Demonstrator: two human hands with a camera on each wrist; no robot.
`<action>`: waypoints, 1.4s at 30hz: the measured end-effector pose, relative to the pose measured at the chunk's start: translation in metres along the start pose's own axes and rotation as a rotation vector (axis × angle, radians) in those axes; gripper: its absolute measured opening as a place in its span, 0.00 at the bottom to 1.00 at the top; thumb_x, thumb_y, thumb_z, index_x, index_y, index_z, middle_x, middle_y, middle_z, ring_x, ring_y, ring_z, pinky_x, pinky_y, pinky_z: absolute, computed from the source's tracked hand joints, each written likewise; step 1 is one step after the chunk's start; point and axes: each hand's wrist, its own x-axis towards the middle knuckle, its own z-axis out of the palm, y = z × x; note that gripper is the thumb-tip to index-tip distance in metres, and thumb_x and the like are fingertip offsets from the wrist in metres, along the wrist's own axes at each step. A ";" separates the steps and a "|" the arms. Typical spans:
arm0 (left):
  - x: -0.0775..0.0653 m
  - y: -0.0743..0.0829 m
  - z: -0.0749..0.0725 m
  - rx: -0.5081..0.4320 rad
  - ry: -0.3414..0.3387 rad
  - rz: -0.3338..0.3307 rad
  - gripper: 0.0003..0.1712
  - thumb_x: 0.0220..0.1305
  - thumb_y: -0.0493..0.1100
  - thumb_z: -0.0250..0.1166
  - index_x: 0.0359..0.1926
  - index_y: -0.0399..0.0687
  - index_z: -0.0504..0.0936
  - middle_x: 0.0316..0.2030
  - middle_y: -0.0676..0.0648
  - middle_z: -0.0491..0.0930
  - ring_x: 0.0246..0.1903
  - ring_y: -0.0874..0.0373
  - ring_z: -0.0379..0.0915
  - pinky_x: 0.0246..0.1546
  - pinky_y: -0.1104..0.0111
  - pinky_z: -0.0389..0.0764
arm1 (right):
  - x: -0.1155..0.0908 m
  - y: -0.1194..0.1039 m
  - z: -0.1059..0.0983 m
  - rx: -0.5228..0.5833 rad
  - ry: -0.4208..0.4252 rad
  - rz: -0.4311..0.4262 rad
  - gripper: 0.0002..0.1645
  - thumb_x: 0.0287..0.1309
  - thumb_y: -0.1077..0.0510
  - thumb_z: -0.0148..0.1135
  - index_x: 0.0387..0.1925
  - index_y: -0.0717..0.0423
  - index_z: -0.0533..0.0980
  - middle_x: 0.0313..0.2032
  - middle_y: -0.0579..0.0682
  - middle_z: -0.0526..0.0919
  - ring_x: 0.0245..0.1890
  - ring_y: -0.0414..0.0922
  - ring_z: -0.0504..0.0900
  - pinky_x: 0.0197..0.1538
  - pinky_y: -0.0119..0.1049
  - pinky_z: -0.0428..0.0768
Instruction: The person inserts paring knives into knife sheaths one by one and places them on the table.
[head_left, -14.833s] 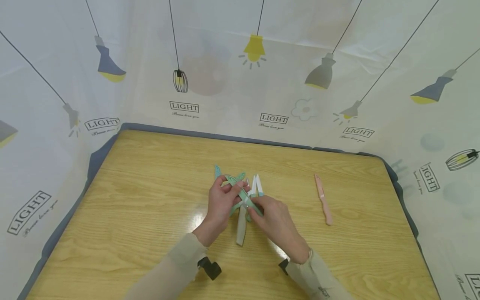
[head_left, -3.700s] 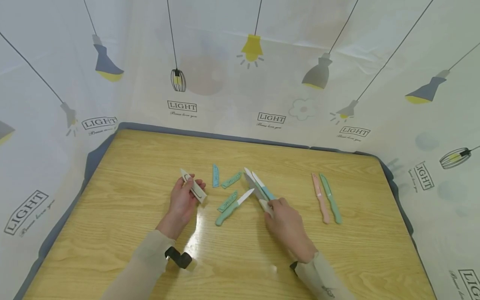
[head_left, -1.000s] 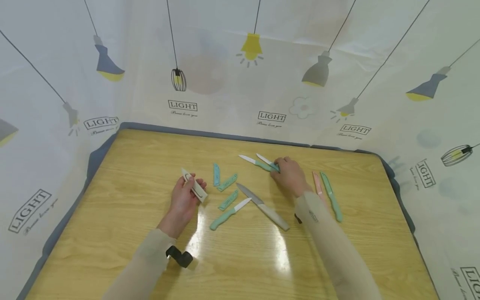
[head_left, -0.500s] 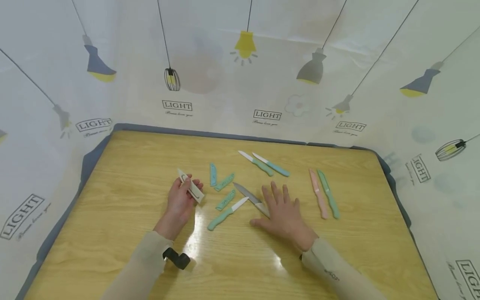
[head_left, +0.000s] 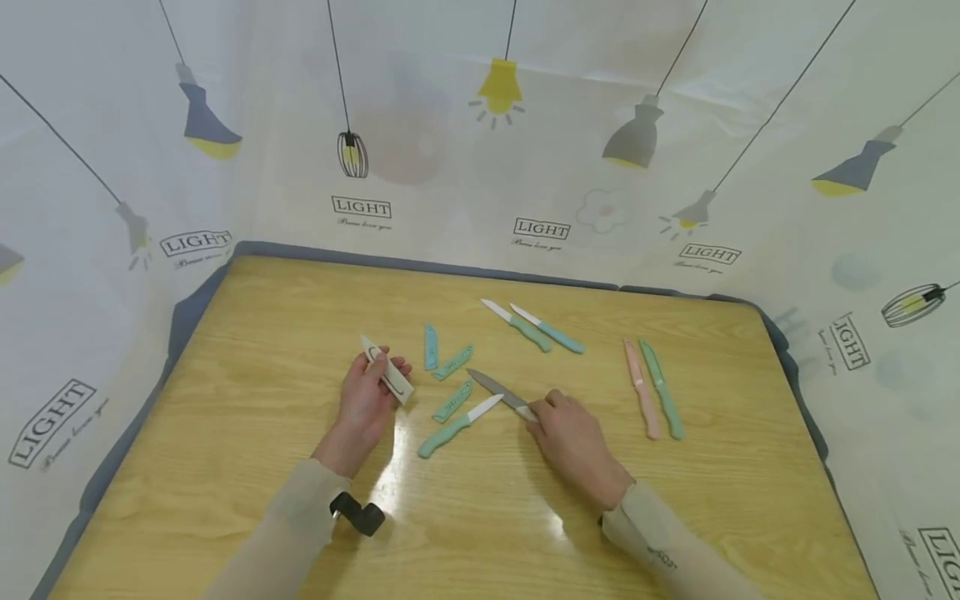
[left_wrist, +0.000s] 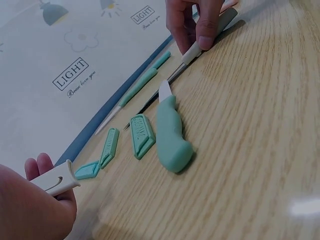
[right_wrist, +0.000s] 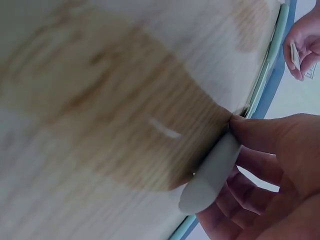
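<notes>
Head view: left hand (head_left: 365, 396) above the surface (head_left: 480, 533), fingers curled round a white sheath (head_left: 392, 377), its narrow end pointing away from me. Right hand (head_left: 572, 437) over the middle, fingers closed on the off-white handle of the grey-bladed knife (head_left: 498, 388); blade angles toward the sheaths. Whether it is lifted, I cannot tell.

Between the hands I count a blue sheath (head_left: 431, 347), one green sheath (head_left: 453, 362) near it, a second green sheath (head_left: 453, 402) closer to me. Just beside that one, a green-handled knife (head_left: 450, 434), white blade bare. Farther back, a mint-handled knife (head_left: 531, 333) and a blue-handled knife (head_left: 561, 336), both bare, side by side. To the right, a pink knife (head_left: 640, 387) and an all-green knife (head_left: 662, 388), both covered.
</notes>
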 end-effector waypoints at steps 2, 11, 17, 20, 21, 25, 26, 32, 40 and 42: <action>0.000 0.000 0.001 -0.004 0.005 -0.004 0.26 0.78 0.45 0.42 0.70 0.38 0.53 0.46 0.44 0.72 0.55 0.48 0.70 0.60 0.62 0.72 | 0.000 0.000 0.000 0.004 0.002 0.017 0.13 0.60 0.54 0.64 0.44 0.56 0.83 0.33 0.47 0.77 0.29 0.42 0.74 0.27 0.36 0.77; -0.001 0.002 0.005 -0.028 -0.014 0.007 0.27 0.78 0.45 0.42 0.70 0.38 0.53 0.50 0.41 0.70 0.54 0.49 0.70 0.61 0.62 0.71 | -0.003 0.011 -0.010 0.034 0.049 0.099 0.15 0.60 0.55 0.63 0.47 0.55 0.82 0.38 0.47 0.78 0.33 0.43 0.77 0.30 0.38 0.80; -0.002 0.003 0.013 -0.030 -0.021 0.011 0.26 0.78 0.44 0.42 0.70 0.37 0.53 0.47 0.42 0.71 0.52 0.50 0.72 0.59 0.63 0.72 | -0.003 0.013 -0.027 0.046 0.135 0.101 0.17 0.57 0.55 0.66 0.48 0.55 0.82 0.38 0.49 0.79 0.30 0.43 0.76 0.27 0.36 0.78; -0.003 0.004 0.017 -0.025 -0.026 0.012 0.26 0.78 0.44 0.42 0.70 0.37 0.53 0.48 0.42 0.71 0.55 0.47 0.70 0.58 0.63 0.73 | -0.002 0.012 -0.033 0.054 0.158 0.093 0.17 0.55 0.55 0.68 0.47 0.55 0.82 0.38 0.49 0.80 0.28 0.42 0.76 0.26 0.34 0.76; -0.004 0.004 0.018 -0.028 -0.027 0.013 0.26 0.78 0.44 0.41 0.70 0.37 0.53 0.48 0.41 0.71 0.57 0.45 0.68 0.58 0.63 0.73 | -0.002 0.012 -0.035 0.054 0.162 0.091 0.17 0.55 0.56 0.68 0.47 0.55 0.83 0.38 0.49 0.80 0.28 0.41 0.75 0.25 0.34 0.76; -0.006 0.005 0.023 -0.045 -0.025 0.007 0.25 0.78 0.44 0.41 0.69 0.37 0.54 0.47 0.41 0.71 0.58 0.44 0.67 0.58 0.63 0.73 | -0.003 0.009 -0.038 0.070 0.187 0.080 0.16 0.54 0.56 0.69 0.45 0.55 0.83 0.37 0.49 0.80 0.28 0.41 0.76 0.25 0.33 0.76; -0.006 0.005 0.024 -0.052 -0.023 0.007 0.25 0.78 0.44 0.42 0.69 0.37 0.54 0.47 0.42 0.71 0.58 0.44 0.67 0.58 0.62 0.73 | -0.004 0.008 -0.038 0.078 0.192 0.076 0.16 0.54 0.56 0.68 0.45 0.55 0.83 0.37 0.48 0.80 0.28 0.41 0.76 0.25 0.33 0.77; -0.010 0.002 0.031 -0.090 -0.029 -0.012 0.21 0.78 0.43 0.42 0.66 0.39 0.57 0.44 0.43 0.73 0.50 0.49 0.73 0.60 0.61 0.72 | -0.008 0.002 -0.037 0.165 0.185 0.039 0.14 0.55 0.57 0.63 0.43 0.56 0.83 0.36 0.48 0.81 0.27 0.38 0.75 0.26 0.31 0.78; -0.012 -0.005 0.038 -0.195 -0.070 -0.059 0.17 0.78 0.43 0.42 0.61 0.42 0.59 0.46 0.43 0.70 0.51 0.50 0.71 0.62 0.61 0.69 | -0.016 -0.012 -0.026 0.323 0.152 0.054 0.09 0.55 0.62 0.60 0.37 0.55 0.83 0.31 0.43 0.77 0.26 0.36 0.70 0.28 0.32 0.77; -0.013 -0.006 0.039 -0.220 -0.066 -0.075 0.17 0.78 0.44 0.42 0.61 0.43 0.60 0.46 0.44 0.71 0.52 0.50 0.71 0.62 0.62 0.69 | -0.017 -0.014 -0.024 0.359 0.131 0.065 0.08 0.55 0.62 0.60 0.37 0.54 0.83 0.30 0.42 0.76 0.26 0.36 0.71 0.29 0.33 0.77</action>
